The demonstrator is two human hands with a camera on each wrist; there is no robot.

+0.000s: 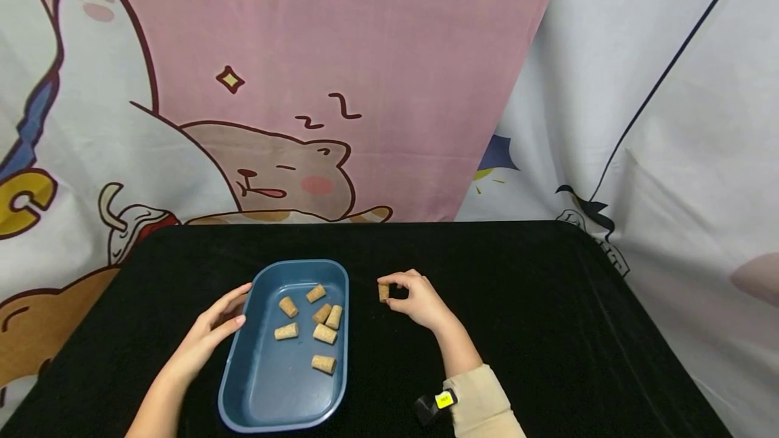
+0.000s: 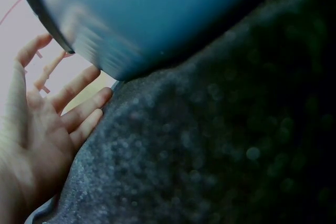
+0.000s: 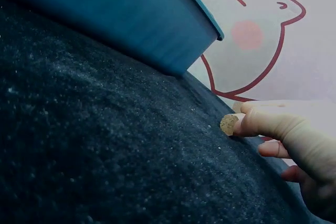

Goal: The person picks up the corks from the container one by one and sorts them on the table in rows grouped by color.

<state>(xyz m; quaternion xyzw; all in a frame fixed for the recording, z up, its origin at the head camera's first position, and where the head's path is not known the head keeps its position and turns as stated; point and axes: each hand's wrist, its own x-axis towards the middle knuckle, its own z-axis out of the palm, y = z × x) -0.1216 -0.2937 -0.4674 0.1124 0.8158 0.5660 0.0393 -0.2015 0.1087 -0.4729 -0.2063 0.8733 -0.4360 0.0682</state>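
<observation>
A blue rectangular tray (image 1: 262, 397) with rounded corners holds several corks, among them a cork (image 1: 323, 363) lying nearest its front and a cork (image 1: 316, 293) toward the back. At the tray's left rim my left hand (image 1: 203, 336) touches the side, its fingers fairly straight, as the left wrist view also shows with the hand (image 2: 50, 121) beside the tray wall (image 2: 157, 19). To the right of the tray, my right hand (image 1: 420, 299) pinches one cork (image 1: 384, 292) between thumb and fingers. In the right wrist view that cork (image 3: 229, 124) shows its round end.
A black cloth (image 1: 548, 330) covers the table under the tray. Behind it hangs a curtain (image 1: 414, 86) printed with cartoon animals. A dark device with a yellow label (image 1: 445, 399) sits at the right wrist, by the beige sleeve (image 1: 483, 401).
</observation>
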